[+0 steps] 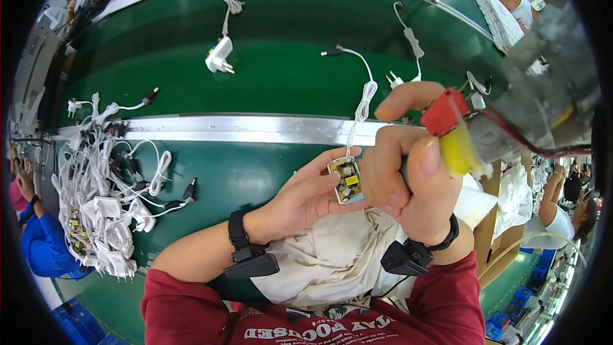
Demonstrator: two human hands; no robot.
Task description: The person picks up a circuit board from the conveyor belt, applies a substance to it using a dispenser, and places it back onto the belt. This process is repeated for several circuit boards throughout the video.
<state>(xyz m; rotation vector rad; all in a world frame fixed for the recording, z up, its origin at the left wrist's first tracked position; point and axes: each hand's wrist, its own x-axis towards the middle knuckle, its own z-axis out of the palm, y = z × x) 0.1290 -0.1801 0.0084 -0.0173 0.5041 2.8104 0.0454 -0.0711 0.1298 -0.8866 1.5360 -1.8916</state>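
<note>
My left hand [297, 197] holds an opened white power adapter [345, 181] by its edges, over the cloth on my lap. Its circuit board faces up, showing a yellow-wrapped component. From its far end a white cable [364, 101] runs over the metal rail to a dark plug on the green surface. Close on the right, my right hand [415, 176] is wrapped round a grey hand tool [498, 131] with a yellow collar, a red switch and thin red and black wires. The tool's working end is hidden behind my fingers.
A tangled heap of white adapters and cables [108, 217] lies on the left. Beyond the metal rail [255, 129], a white adapter [219, 55] and other cabled ones rest on the green belt [281, 25]. A cardboard box [501, 252] stands at right. Other people work around.
</note>
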